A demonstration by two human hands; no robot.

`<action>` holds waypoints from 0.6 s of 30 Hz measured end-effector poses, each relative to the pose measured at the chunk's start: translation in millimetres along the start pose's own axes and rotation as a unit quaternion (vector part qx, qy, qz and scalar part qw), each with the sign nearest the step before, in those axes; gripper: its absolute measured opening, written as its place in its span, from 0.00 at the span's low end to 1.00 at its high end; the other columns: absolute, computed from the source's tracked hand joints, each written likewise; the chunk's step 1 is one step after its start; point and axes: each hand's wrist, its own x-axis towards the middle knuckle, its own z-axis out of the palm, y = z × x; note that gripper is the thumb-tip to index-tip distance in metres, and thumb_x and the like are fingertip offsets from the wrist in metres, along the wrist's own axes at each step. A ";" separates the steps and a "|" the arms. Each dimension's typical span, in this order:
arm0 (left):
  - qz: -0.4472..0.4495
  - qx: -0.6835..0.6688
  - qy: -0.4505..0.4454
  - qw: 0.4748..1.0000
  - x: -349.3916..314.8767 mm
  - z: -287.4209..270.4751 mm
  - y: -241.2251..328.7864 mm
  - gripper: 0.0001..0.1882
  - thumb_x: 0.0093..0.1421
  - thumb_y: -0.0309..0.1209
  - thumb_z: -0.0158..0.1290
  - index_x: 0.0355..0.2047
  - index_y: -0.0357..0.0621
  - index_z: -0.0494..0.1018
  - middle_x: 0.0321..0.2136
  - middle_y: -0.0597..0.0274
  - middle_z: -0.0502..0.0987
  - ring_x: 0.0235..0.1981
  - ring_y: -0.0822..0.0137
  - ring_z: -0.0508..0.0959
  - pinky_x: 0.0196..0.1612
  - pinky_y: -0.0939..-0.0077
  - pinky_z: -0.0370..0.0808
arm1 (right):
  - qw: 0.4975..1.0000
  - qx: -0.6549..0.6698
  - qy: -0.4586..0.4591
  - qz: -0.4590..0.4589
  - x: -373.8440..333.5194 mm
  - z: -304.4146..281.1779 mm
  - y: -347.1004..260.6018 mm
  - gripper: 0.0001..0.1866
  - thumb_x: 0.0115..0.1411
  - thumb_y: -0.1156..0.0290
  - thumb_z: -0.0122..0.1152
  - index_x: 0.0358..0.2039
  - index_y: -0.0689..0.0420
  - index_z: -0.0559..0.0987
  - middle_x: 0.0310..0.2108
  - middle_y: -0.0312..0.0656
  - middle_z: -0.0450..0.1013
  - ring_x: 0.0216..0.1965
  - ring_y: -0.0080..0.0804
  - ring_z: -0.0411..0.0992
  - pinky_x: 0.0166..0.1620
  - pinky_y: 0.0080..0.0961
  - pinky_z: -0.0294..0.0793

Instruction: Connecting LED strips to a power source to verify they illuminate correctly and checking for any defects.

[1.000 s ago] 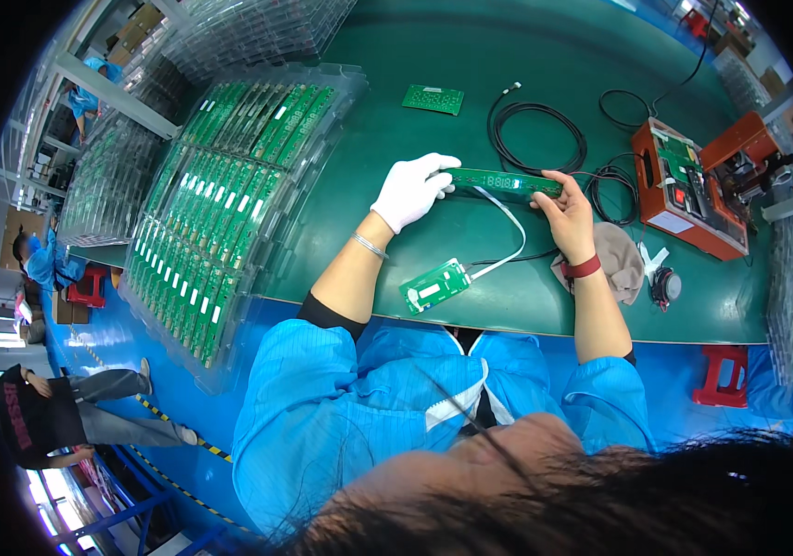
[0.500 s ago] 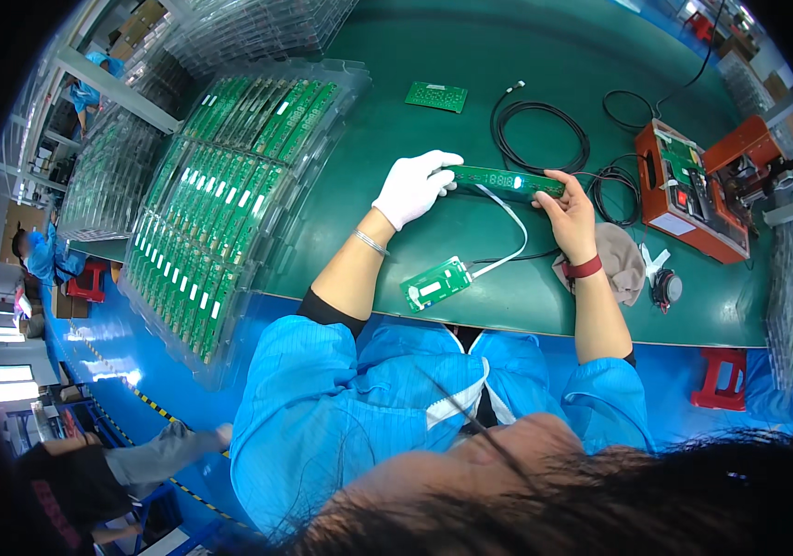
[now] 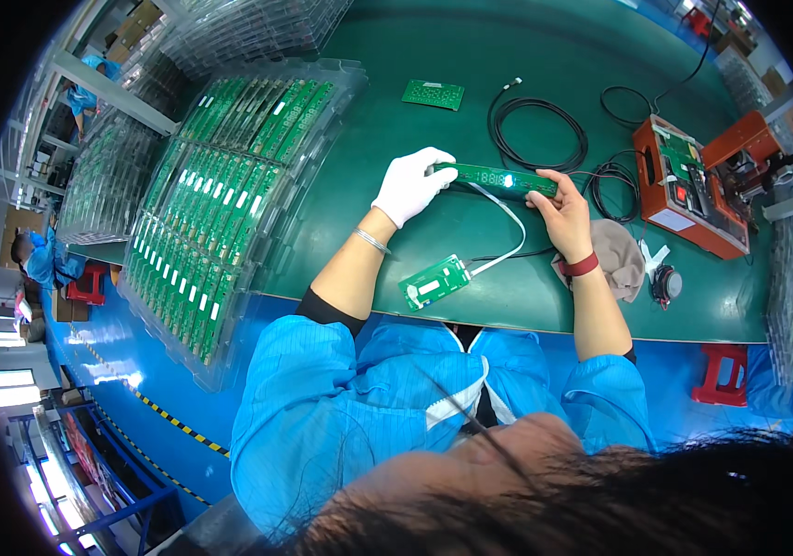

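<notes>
Nearest, sm. grn bd lay on the table near its edge, white ribbon cable running up to the long grn bd, held over the table btwn both hands. L gloved hand pinched its left end, R bare hand its right, fingers narrow. Hookup looked done, display lit; bd not yet set down. Farther left: tray w/ similar bds. Beyond: loose bd, untouched.

Hands: there were two.
Held strip board: there was one.
Smaller boards: two lay upper centre and mid-frame.
Beige cloth: there was one.
</notes>
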 end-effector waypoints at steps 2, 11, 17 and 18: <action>0.011 0.017 0.014 1.000 1.1 1.8 -2.8 0.12 0.58 0.28 0.56 0.42 0.39 0.77 0.22 0.63 0.78 0.21 0.75 0.74 0.28 0.84 0.70 | 1.000 -0.002 -0.002 -0.001 -0.3 0.4 1.8 0.20 0.59 0.81 0.58 0.53 0.60 0.72 0.36 0.44 0.78 0.34 0.25 0.78 0.39 0.14 0.76; 0.029 0.044 0.038 0.998 0.4 4.2 -2.0 0.12 0.56 0.29 0.58 0.41 0.39 0.77 0.20 0.65 0.77 0.19 0.75 0.72 0.25 0.83 0.68 | 1.000 -0.005 -0.002 0.000 -1.0 -0.2 -0.3 0.20 0.59 0.81 0.58 0.53 0.60 0.72 0.35 0.43 0.78 0.33 0.25 0.77 0.39 0.14 0.76; 0.032 0.063 0.043 0.997 0.6 2.3 -2.3 0.13 0.56 0.30 0.58 0.41 0.40 0.78 0.19 0.65 0.77 0.18 0.74 0.71 0.25 0.82 0.67 | 1.000 0.004 -0.010 -0.001 -2.6 0.7 -2.9 0.20 0.60 0.81 0.58 0.54 0.60 0.72 0.35 0.43 0.78 0.33 0.25 0.77 0.40 0.15 0.76; 0.033 0.069 0.044 0.996 0.5 2.1 -2.7 0.13 0.56 0.30 0.58 0.41 0.40 0.78 0.19 0.65 0.77 0.18 0.74 0.71 0.25 0.82 0.67 | 1.000 0.003 -0.012 -0.001 -2.8 0.9 -3.2 0.20 0.60 0.80 0.57 0.54 0.60 0.72 0.35 0.43 0.78 0.33 0.25 0.77 0.41 0.15 0.76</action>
